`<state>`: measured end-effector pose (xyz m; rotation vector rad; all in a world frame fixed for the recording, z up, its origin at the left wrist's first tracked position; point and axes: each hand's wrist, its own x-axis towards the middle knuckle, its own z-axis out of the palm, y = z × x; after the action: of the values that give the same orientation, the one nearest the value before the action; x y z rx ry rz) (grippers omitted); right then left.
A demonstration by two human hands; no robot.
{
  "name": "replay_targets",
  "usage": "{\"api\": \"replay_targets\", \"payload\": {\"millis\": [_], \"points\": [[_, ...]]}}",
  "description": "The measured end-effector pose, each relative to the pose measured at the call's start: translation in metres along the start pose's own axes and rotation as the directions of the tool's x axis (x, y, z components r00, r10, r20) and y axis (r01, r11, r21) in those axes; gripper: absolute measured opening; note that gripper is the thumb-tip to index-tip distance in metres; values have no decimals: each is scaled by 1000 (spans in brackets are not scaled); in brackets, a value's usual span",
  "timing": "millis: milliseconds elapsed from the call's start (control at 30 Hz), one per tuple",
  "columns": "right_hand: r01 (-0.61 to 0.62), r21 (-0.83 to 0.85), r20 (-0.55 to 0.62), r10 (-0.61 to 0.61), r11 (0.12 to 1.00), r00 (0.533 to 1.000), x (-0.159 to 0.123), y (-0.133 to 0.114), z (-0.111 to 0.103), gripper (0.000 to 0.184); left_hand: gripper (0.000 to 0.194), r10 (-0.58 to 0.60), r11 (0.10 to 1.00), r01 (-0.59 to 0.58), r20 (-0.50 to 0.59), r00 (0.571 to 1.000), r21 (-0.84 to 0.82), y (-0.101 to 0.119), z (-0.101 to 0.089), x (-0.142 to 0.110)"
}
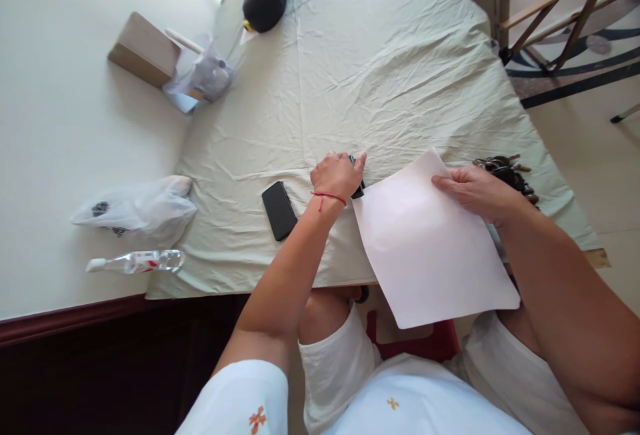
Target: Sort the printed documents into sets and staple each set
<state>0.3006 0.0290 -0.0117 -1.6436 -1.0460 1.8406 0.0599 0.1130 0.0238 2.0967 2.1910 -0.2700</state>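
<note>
My left hand (336,175), a red string round its wrist, is closed over a small black stapler (359,190) on the cloth. Much of the stapler is hidden under the fingers. The left corner of a white sheet of paper (430,248) reaches the stapler's end; whether it lies between the jaws I cannot tell. My right hand (475,189) grips the sheet's right edge, thumb on top and fingers underneath. The sheet slants over the table's front edge, its lower part above my lap. A black phone (279,211) lies left of my left hand.
A bunch of keys (507,171) lies beyond my right hand. Along the wall on the left are a plastic bottle (145,261), a white plastic bag (145,208) and a cardboard box (145,51). A wrinkled pale green cloth (380,68) covers the table. A folding chair (540,8) stands right.
</note>
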Motion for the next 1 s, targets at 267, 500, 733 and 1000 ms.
{"api": "replay_targets", "payload": {"millis": [267,500,733,1000], "points": [[-16,21,-5,16,1000,1000,-2,-1,0,25,52,61,985,-77,-106,992,-157,11,26,1],[-41,7,-15,41,999,999,-3,-3,2,24,59,45,967,-48,-18,999,-248,11,47,9],[-49,-1,-10,49,999,999,-3,-3,-1,25,57,31,961,-43,-47,998,-272,13,50,8],[-27,27,216,21,999,976,-4,-7,-1,26,41,141,950,-140,-18,990,-280,1,44,23]]}}
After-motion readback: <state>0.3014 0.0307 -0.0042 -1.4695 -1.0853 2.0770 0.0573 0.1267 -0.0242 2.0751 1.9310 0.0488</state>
